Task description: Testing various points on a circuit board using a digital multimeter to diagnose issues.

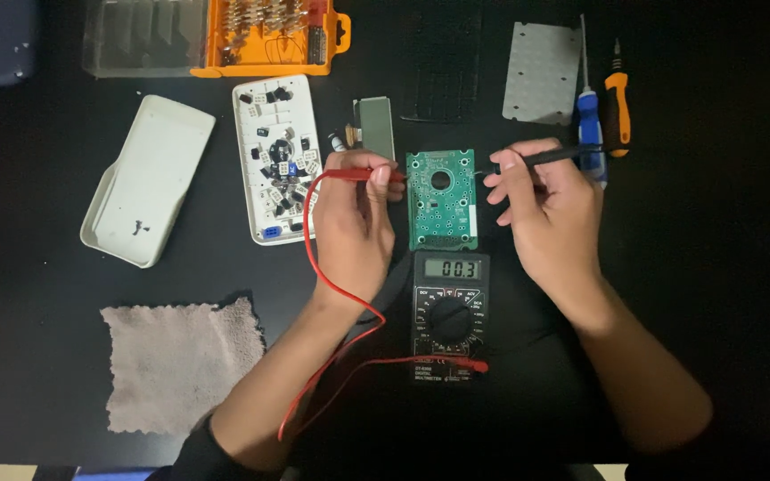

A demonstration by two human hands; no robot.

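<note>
Black and matte, the tabletop (pixel 715 267) fills the whole view, dimly lit. At its middle lies a small green rectangular circuit board (pixel 441 199) with a round hole and rows of solder dots. The left hand (pixel 354 223) pinches a slim red plastic test probe (pixel 363 175), its tip at the board's left edge; a thin red lead (pixel 314 267) loops from it toward the near side. The right hand (pixel 550 209) grips a slim black test probe (pixel 550 157) between closed fingers, its tip at the board's right edge. Just nearer sits a black boxy multimeter (pixel 449 316) with a grey display and round dial. Left of the hands lie a white plastic keypad shell (pixel 275 160) filled with loose keys and a smooth cream back cover (pixel 149 178). A fuzzy grey cloth (pixel 180 365) rests at near left.
</note>
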